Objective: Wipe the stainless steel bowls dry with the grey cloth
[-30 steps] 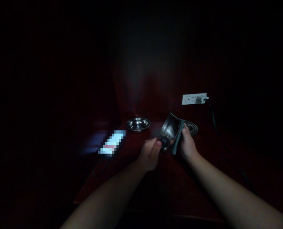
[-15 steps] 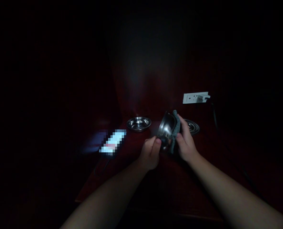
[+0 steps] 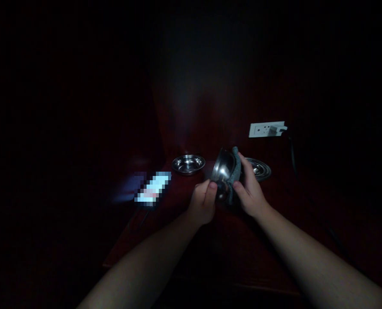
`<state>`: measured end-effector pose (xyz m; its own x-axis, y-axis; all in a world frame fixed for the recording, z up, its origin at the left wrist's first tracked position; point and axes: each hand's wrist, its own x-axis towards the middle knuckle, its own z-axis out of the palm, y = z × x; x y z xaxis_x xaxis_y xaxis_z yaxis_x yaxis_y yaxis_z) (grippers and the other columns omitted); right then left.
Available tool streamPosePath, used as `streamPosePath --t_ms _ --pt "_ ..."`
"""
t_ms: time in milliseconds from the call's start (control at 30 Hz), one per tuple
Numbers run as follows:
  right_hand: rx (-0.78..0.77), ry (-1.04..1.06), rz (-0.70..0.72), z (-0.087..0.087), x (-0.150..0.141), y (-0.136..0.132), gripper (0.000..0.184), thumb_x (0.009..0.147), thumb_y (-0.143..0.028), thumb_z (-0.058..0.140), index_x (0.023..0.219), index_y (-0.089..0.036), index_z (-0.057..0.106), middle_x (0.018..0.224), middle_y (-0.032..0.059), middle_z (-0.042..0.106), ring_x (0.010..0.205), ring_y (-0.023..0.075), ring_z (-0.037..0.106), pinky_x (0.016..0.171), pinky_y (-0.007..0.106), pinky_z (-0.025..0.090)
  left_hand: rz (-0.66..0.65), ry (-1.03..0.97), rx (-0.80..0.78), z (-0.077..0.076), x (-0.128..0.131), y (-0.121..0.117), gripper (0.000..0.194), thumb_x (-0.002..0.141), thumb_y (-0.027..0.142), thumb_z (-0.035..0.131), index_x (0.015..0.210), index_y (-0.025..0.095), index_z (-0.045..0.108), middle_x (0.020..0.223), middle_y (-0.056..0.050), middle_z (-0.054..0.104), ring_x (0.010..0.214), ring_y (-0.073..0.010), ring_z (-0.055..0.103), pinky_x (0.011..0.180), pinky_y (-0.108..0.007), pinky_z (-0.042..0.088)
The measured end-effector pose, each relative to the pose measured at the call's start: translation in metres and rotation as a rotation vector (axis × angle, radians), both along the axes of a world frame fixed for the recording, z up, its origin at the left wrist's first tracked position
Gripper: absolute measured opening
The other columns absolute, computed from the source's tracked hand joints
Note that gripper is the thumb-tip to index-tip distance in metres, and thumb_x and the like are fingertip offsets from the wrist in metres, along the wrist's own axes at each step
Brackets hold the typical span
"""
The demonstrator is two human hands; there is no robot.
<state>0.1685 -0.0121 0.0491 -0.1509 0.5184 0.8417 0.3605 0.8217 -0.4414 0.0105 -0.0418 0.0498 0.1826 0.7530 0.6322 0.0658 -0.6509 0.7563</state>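
Note:
A shiny steel bowl [image 3: 222,169], tipped on its side, is held up above the dark red table. My left hand [image 3: 204,201] grips its rim, thumb pressed on the metal. Against the bowl's outer base my right hand [image 3: 250,191] presses a grey-green cloth [image 3: 235,171], fingers behind it and thumb in front. Behind my right hand lies a round steel plate or lid [image 3: 262,169], partly covered by the hand. A shallow steel dish [image 3: 188,165] rests on the table beyond my left hand.
A lit phone [image 3: 154,189], its screen blurred, lies at the left with a cable near it. On the back wall is a white socket plate [image 3: 266,129] with a plug in it; a dark cord [image 3: 292,154] hangs beside it. The surroundings are very dark.
My right thumb and the cloth's lower part have shifted slightly left across the bowl. Both hands keep their hold. The whole view has shifted a little.

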Motion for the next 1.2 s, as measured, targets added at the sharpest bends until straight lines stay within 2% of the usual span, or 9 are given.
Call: streamPosePath --t_ms 533,833,1000,1200 --pt "0.088 -0.063 -0.025 0.006 0.000 -0.005 0.072 0.081 -0.047 0.051 0.143 -0.021 0.024 0.148 0.0106 0.028 0.135 0.0289 0.027 0.111 0.052 0.022 0.054 0.035 0.011 0.000 0.000 0.000 0.046 0.093 0.046 0.027 0.070 0.015 0.051 0.062 -0.002 0.052 0.057 -0.0121 0.049 0.055 -0.024 0.037" --pt "-0.038 0.094 0.042 0.006 0.001 0.001 0.059 0.086 -0.051 0.041 0.138 -0.024 0.031 0.143 0.0084 0.037 0.131 0.0260 0.035 0.110 0.049 0.025 -0.048 0.045 0.018 0.002 -0.001 -0.002 0.051 0.093 0.045 0.025 0.077 0.013 0.060 0.068 -0.006 0.060 0.061 -0.0146 0.056 0.060 -0.027 0.044" --pt "-0.143 0.190 0.083 0.003 0.002 0.006 0.054 0.086 -0.054 0.039 0.133 -0.026 0.038 0.140 0.0064 0.041 0.129 0.0249 0.037 0.110 0.048 0.025 -0.039 0.025 0.050 0.002 -0.001 -0.003 0.051 0.093 0.045 0.026 0.080 0.012 0.063 0.068 -0.006 0.063 0.060 -0.0146 0.057 0.058 -0.026 0.044" --pt "-0.299 0.324 0.105 -0.009 0.003 0.017 0.047 0.087 -0.055 0.035 0.125 -0.028 0.045 0.130 0.0041 0.051 0.122 0.0230 0.045 0.108 0.047 0.029 -0.028 0.054 0.095 0.001 -0.001 -0.003 0.052 0.094 0.043 0.025 0.079 0.012 0.063 0.067 -0.006 0.062 0.060 -0.0140 0.057 0.058 -0.025 0.042"
